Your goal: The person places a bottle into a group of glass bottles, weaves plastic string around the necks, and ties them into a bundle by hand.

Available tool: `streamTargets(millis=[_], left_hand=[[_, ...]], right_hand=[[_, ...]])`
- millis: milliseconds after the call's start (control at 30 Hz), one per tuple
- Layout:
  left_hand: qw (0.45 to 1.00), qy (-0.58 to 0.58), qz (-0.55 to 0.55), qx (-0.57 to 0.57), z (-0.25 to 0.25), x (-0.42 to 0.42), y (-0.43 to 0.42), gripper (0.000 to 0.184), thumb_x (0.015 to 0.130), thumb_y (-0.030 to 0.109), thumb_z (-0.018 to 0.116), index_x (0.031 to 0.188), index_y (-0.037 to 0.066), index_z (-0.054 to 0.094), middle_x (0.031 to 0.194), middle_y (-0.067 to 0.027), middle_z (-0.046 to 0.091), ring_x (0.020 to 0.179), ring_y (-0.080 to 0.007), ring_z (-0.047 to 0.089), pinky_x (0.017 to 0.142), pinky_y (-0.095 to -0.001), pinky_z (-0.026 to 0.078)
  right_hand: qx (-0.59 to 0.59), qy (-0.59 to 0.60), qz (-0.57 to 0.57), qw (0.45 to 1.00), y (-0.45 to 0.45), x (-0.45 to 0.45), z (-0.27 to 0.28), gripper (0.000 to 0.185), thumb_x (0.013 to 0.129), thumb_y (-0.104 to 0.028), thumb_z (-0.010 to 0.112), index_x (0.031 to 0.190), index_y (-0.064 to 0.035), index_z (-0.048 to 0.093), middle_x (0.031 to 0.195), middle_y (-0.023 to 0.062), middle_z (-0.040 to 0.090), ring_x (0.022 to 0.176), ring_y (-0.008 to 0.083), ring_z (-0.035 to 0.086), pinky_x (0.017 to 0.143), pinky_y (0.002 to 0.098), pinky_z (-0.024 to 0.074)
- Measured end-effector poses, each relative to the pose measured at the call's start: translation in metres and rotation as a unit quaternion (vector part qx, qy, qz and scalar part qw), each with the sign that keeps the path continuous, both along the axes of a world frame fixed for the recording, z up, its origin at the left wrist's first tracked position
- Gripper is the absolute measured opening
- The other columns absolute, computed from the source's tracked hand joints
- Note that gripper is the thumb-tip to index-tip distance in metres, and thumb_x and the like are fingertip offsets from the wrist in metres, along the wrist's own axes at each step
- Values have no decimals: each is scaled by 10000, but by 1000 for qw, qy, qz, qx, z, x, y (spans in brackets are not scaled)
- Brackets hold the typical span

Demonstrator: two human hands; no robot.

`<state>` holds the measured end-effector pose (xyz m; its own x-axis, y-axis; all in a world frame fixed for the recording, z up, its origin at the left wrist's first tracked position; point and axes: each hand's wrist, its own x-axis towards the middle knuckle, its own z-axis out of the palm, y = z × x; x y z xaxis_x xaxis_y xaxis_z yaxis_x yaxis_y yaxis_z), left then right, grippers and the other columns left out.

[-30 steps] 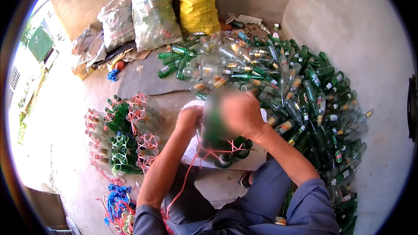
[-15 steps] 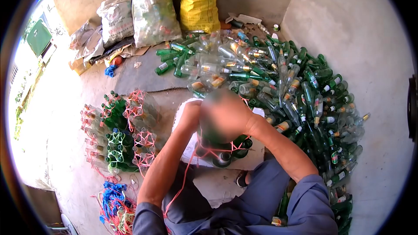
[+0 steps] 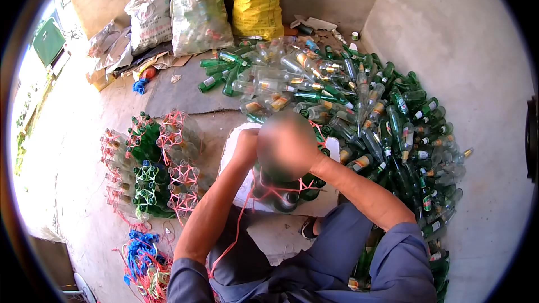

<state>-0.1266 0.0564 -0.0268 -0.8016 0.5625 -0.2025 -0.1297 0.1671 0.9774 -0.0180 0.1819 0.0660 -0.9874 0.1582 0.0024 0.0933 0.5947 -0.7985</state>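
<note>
A cluster of green bottles (image 3: pixel 287 201) stands on a white board (image 3: pixel 234 185) between my knees, with pink plastic twine (image 3: pixel 269 189) laced around the necks. My left hand (image 3: pixel 247 145) is closed at the upper left of the cluster; whatever its fingers grip is hidden. Over the bottle tops is my right hand (image 3: pixel 303 150), its fingers lost in a blurred patch that also covers the middle of the cluster. A loose length of the twine runs from the cluster's left side down across my left thigh.
To the left stand tied bundles of bottles (image 3: pixel 151 188). Tangled blue and pink twine (image 3: pixel 143 255) lies nearer me. A large heap of loose bottles (image 3: pixel 387 129) curves along the right wall. At the back are a yellow sack (image 3: pixel 257 3) and a clear sack of bottles (image 3: pixel 201 14).
The view has shifted slightly. Both hands stay over the bottle cluster with only a small movement, and the bundle remains on the board.
</note>
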Motion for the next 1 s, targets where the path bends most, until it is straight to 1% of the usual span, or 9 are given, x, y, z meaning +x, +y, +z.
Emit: streamTargets(millis=[67, 167, 333, 400, 500, 633, 733, 867, 1000], left_hand=[[1000, 9, -5, -8, 1, 0, -2, 151, 844, 63, 666, 892, -40, 766, 771, -63, 709, 640, -109, 606, 571, -292, 476], [998, 47, -5, -29, 15, 6, -5, 147, 841, 72, 681, 873, -41, 768, 763, -58, 709, 646, -105, 604, 578, -293, 473], [1000, -16, 0, -3, -9, 4, -3, 131, 846, 86, 697, 871, -16, 777, 731, -44, 698, 625, -98, 592, 571, -293, 469], [1000, -14, 18, -8, -13, 5, -3, 125, 858, 101, 702, 869, 2, 777, 708, -32, 687, 589, -87, 572, 537, -286, 446], [999, -18, 6, -41, -5, 3, -10, 227, 858, 173, 732, 852, -53, 750, 685, -33, 657, 592, -105, 571, 510, -281, 436], [995, -90, -34, -11, 10, -1, -21, 188, 872, 197, 723, 856, 11, 740, 665, 17, 589, 536, -70, 471, 462, -257, 339], [985, -159, -49, 44, 26, 2, -31, 141, 939, 188, 702, 846, 103, 638, 574, 101, 424, 438, -26, 298, 404, -223, 201], [970, -199, -88, 108, 40, 4, -47, 150, 941, 196, 721, 883, 97, 624, 587, 101, 396, 453, -24, 270, 411, -228, 182], [979, -161, -93, 83, 41, 3, -56, 128, 930, 147, 713, 892, 59, 628, 579, 85, 400, 451, -36, 270, 423, -238, 170]], right_hand=[[56, 13, 4, 998, 1, 1, -3, 225, 806, -32, 598, 1011, -30, 692, 786, 145, 710, 707, 277, 705, 693, 399, 529], [-30, -17, 2, 999, 2, 1, -2, 231, 799, -39, 605, 1012, -26, 691, 814, 154, 712, 743, 307, 693, 712, 411, 525], [91, 168, 40, 981, 11, -6, -28, 186, 810, -53, 612, 977, 2, 670, 836, 179, 710, 776, 323, 700, 728, 415, 539], [98, 179, 35, 978, 11, -6, -26, 165, 822, -64, 615, 961, 14, 660, 849, 188, 712, 785, 326, 704, 730, 413, 544], [45, 91, 5, 995, 7, -2, -14, 161, 861, -98, 630, 963, 24, 652, 886, 185, 722, 811, 305, 713, 747, 390, 554], [35, 9, 36, 999, 21, -10, 5, 243, 893, -166, 689, 1019, 39, 654, 908, 154, 731, 812, 220, 714, 753, 336, 562], [3, -23, 60, 998, 28, -12, 14, 300, 887, -197, 722, 1042, 50, 656, 896, 121, 730, 773, 165, 690, 711, 308, 551], [-107, -141, 55, 983, 44, -15, 25, 302, 885, -196, 726, 1052, 47, 659, 880, 78, 718, 734, 110, 641, 661, 268, 522], [-46, -114, 90, 988, 59, -6, 36, 276, 891, -175, 721, 1031, 54, 657, 844, 49, 706, 698, 71, 611, 626, 242, 490]])
